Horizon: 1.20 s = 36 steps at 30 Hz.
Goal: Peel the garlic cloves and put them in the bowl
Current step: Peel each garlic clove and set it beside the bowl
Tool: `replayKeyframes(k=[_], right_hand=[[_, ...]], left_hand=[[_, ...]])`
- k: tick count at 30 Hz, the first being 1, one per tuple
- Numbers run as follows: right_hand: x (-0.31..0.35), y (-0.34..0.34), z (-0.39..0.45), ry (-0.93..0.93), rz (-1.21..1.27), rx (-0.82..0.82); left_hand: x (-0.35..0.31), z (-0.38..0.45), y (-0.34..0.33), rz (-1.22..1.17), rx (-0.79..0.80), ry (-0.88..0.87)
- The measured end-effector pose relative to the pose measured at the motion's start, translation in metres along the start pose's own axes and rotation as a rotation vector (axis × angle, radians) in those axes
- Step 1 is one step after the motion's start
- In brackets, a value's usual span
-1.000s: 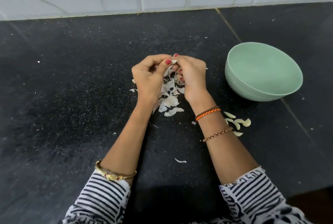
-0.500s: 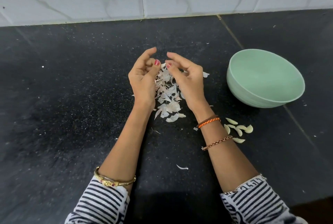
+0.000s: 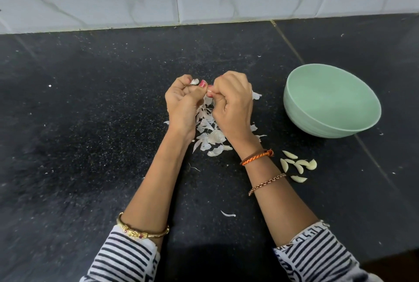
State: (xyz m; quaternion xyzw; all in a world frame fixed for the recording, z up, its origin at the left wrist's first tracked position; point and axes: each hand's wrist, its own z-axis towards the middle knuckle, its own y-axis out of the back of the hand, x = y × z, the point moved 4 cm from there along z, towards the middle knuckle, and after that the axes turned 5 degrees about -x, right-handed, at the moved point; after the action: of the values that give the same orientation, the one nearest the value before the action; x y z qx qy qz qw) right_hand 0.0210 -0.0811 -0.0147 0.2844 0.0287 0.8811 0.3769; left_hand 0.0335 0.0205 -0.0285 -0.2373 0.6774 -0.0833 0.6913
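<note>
On the black speckled stone worktop (image 3: pixel 79 123), taking the pile of white papery garlic skins (image 3: pixel 209 132) near its middle as the landmark, the left hand (image 3: pixel 182 102) is raised just left of the pile and partly over it. Its fingers are curled, and a small white garlic piece (image 3: pixel 194 81) sits pinched between the thumb and curled fingers at the top of the fist; whether it is a clove or only skin cannot be told. A gold bangle (image 3: pixel 142 233) circles the left forearm, nearer the viewer than the pile, next to a black-and-white striped sleeve (image 3: pixel 122 259).

Just right of the pile, the right hand (image 3: pixel 233 102) is also raised, knuckles up. Its grip is closed in a pinch on a thin white scrap (image 3: pixel 210 94) at its thumb tip, close to the left thumb. An orange braided wristband (image 3: pixel 256 157) and a thin copper-coloured chain bracelet (image 3: pixel 266 183) sit on the right forearm.

Further right of the pile and nearer the viewer, beside the right wrist, a cluster of pale peeled garlic cloves (image 3: pixel 297 166) lies on the worktop. Well to the right of the pile stands a round pale-green bowl (image 3: pixel 301 111), apart from the cloves.
</note>
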Motion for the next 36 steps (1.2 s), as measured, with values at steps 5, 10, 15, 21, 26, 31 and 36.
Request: replayKeyframes(k=[5,10,15,21,26,31,36], right_hand=[[0.006,0.002,-0.002,0.154,-0.069,-0.099],[-0.002,-0.002,-0.002,-0.268,0.323,-0.027],[-0.004,-0.005,-0.004,-0.426,0.184,0.169],[-0.002,-0.005,0.001,-0.478,0.094,0.25],[-0.003,-0.011,-0.001,-0.646,0.226,0.266],[-0.005,-0.008,-0.005,-0.629,0.237,0.194],[-0.013,-0.005,-0.004,-0.793,0.384,0.103]], left_hand=[[-0.001,0.0,-0.002,-0.06,-0.013,0.07],[-0.003,0.002,-0.002,-0.099,0.0,-0.011],[-0.005,0.005,0.006,0.013,-0.004,-0.222],[0.002,0.002,0.001,0.044,0.01,-0.245],[0.003,0.0,0.001,0.064,-0.009,-0.301],[-0.004,-0.005,-0.002,0.168,0.019,-0.418],[-0.007,-0.005,0.005,0.299,-0.07,-0.427]])
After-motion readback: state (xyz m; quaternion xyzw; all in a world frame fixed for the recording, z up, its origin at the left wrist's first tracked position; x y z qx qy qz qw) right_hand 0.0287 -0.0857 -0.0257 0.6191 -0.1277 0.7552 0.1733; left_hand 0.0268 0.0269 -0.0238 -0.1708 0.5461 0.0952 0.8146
